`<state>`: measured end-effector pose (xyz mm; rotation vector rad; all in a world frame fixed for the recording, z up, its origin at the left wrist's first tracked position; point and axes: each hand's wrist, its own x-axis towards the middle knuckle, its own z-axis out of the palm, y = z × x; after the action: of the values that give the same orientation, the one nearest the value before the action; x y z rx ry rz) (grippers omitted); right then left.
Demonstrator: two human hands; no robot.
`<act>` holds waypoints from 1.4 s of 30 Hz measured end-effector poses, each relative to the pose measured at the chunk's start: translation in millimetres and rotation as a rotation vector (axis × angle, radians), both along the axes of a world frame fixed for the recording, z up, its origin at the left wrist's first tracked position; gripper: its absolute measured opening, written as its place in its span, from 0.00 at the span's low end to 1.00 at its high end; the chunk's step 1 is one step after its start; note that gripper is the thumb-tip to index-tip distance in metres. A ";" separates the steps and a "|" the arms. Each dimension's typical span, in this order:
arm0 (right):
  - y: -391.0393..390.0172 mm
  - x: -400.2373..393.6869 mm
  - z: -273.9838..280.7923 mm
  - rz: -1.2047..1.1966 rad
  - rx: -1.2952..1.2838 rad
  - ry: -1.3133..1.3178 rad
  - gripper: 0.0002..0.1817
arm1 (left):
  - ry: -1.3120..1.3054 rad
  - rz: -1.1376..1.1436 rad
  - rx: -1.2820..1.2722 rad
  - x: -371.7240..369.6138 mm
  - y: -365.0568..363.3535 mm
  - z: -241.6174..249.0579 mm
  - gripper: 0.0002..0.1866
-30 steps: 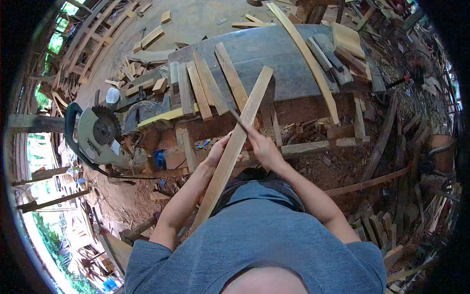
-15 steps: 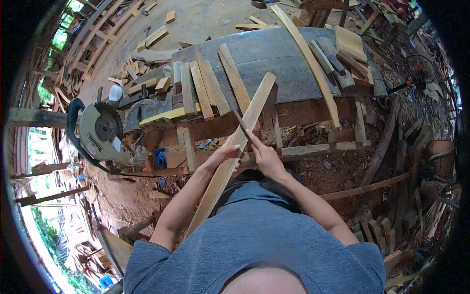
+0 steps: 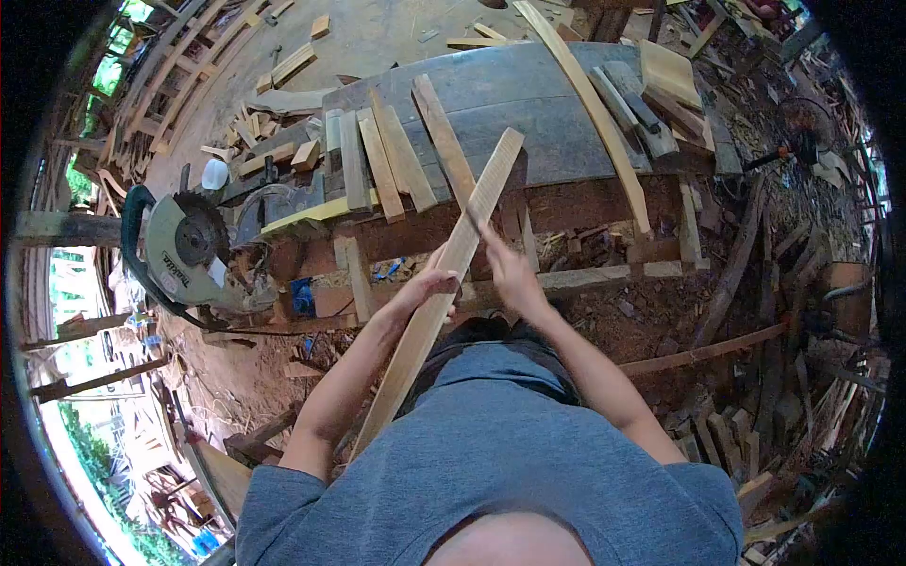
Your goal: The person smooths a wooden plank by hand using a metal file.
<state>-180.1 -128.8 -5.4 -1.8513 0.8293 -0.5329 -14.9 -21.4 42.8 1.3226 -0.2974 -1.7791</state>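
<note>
A long, pale wooden board (image 3: 442, 294) slants up from beside my body, its far end over the workbench. My left hand (image 3: 427, 289) is closed around its middle, thumb on the upper face. Close to the board's right edge, my right hand (image 3: 512, 276) is closed and slightly blurred. From it a thin, dark, blade-like tool (image 3: 474, 218) reaches across the board; its exact kind does not show. Just beyond the board, another plank (image 3: 442, 132) lies on the dark workbench top (image 3: 519, 90).
To the left stands a circular saw (image 3: 193, 241) with its toothed blade exposed. Several short wood pieces (image 3: 379, 168) lie along the bench's left side. A long curved strip (image 3: 590, 113) crosses its right side, beside stacked offcuts (image 3: 670, 85). Scraps litter the ground.
My right hand and the thin tool have moved up along the board, toward its far end. My left hand keeps its hold, and the view has shifted slightly.
</note>
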 end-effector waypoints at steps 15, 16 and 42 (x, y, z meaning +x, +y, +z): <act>-48.9 33.3 -21.4 -0.103 0.051 0.045 0.24 | -0.059 -0.041 0.034 6.7 9.5 -8.2 0.37; -49.3 34.3 -24.2 -0.105 0.044 0.044 0.24 | -0.032 -0.042 0.121 4.2 11.4 15.1 0.34; -4.7 6.3 5.1 0.070 0.151 0.129 0.25 | 0.377 0.150 0.061 10.5 9.8 -8.5 0.28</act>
<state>-173.8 -133.6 -0.3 -1.7824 0.8629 -0.3009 -4.4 -11.6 34.4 0.9946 0.0630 -1.8743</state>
